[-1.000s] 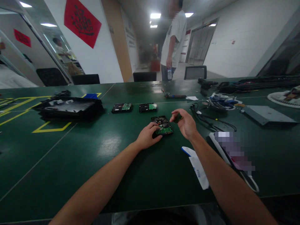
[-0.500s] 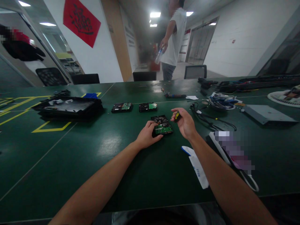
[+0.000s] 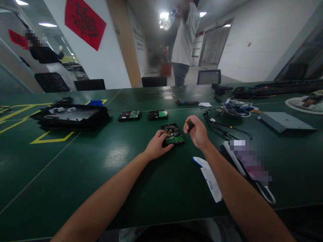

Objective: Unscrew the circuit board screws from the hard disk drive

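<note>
On the green table lies a hard drive (image 3: pixel 175 138) with its black casing and green circuit board facing up. My left hand (image 3: pixel 157 145) grips it from the left side, thumb along the near edge and fingers over the top. Just right of the drive, my right hand (image 3: pixel 198 131) is raised with curled fingers around a screwdriver (image 3: pixel 191 125); only a dark bit of its handle shows, and its tip is hidden. Two more hard drives lie farther back, one (image 3: pixel 157 115) behind the gripped one and another (image 3: pixel 129 115) to its left.
A black tray (image 3: pixel 73 116) stands at left. Black cables (image 3: pixel 219 126), a grey metal box (image 3: pixel 286 121) and a bundle of wires (image 3: pixel 237 108) lie at right. Nearer are a white packet (image 3: pixel 211 181) and a phone-like object (image 3: pixel 248 161). A person (image 3: pixel 185 40) stands beyond the table.
My right hand has turned slightly, so the screwdriver's yellow-and-black end no longer shows. My left hand stays on the hard drive. The person beyond the table has lifted a bottle.
</note>
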`<control>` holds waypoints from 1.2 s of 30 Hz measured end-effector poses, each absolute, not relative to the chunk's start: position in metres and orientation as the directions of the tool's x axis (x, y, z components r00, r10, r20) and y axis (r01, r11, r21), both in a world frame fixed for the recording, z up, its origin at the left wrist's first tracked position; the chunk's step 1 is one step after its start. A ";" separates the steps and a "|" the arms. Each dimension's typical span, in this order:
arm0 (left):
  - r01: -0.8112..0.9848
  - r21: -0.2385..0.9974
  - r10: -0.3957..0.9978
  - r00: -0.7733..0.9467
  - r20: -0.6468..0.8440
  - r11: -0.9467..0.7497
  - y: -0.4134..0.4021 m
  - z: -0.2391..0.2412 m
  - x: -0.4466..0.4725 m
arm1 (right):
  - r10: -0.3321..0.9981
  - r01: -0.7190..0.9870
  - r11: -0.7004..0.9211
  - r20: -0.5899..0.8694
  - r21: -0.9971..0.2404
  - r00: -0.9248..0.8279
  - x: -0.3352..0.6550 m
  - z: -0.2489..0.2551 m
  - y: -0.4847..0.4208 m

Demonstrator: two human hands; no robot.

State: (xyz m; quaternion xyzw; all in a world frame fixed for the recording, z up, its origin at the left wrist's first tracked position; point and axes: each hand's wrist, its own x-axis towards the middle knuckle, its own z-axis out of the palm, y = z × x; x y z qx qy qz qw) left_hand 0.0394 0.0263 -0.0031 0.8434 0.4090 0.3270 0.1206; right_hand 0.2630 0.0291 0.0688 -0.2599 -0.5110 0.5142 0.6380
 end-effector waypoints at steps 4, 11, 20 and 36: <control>0.612 0.464 0.765 0.454 0.458 -0.641 0.026 -0.003 0.040 | 0.916 -0.402 0.344 0.398 -0.849 -0.057 0.261 0.070 0.032; 0.615 0.469 0.771 0.463 0.437 -0.634 0.026 -0.002 0.039 | 0.928 -0.386 0.327 0.370 -0.863 -0.040 0.260 0.068 0.033; 0.612 0.474 0.773 0.464 0.433 -0.633 0.025 0.000 0.039 | 0.903 -0.285 0.414 0.430 -0.864 0.008 0.267 0.068 0.033; 0.610 0.470 0.768 0.462 0.444 -0.638 0.026 -0.001 0.040 | 0.921 -0.377 0.345 0.387 -0.860 -0.037 0.267 0.074 0.027</control>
